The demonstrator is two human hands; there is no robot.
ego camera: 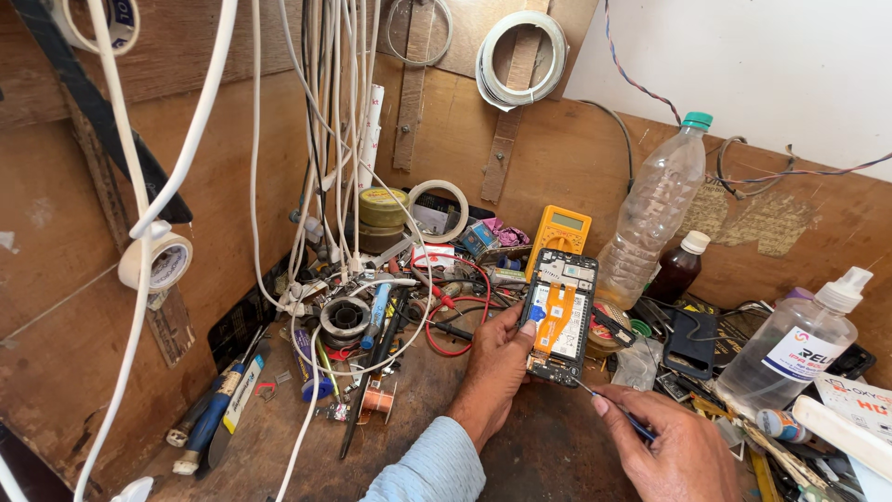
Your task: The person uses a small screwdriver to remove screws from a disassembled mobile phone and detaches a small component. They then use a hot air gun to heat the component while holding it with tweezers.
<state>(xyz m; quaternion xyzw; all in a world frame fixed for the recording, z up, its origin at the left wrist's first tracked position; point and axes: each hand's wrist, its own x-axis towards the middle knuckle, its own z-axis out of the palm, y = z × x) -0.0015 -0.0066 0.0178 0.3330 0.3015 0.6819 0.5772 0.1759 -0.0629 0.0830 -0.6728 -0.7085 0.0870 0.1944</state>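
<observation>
head view: opened phone [558, 316] gripped by left hand [492, 372] fingers [526, 329].

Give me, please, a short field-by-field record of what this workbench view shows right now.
Setting: cluttered wooden workbench with wooden walls
Left hand: holds an opened phone upright by its edge, back cover off, orange flex cable showing
Right hand: grips a thin tool, tip at the phone's lower corner
Behind phone: yellow multimeter, clear plastic bottle, small dark bottle
Right side: spray bottle
Left side: copper wire spool, blue-handled screwdriver, hanging white cables
</observation>
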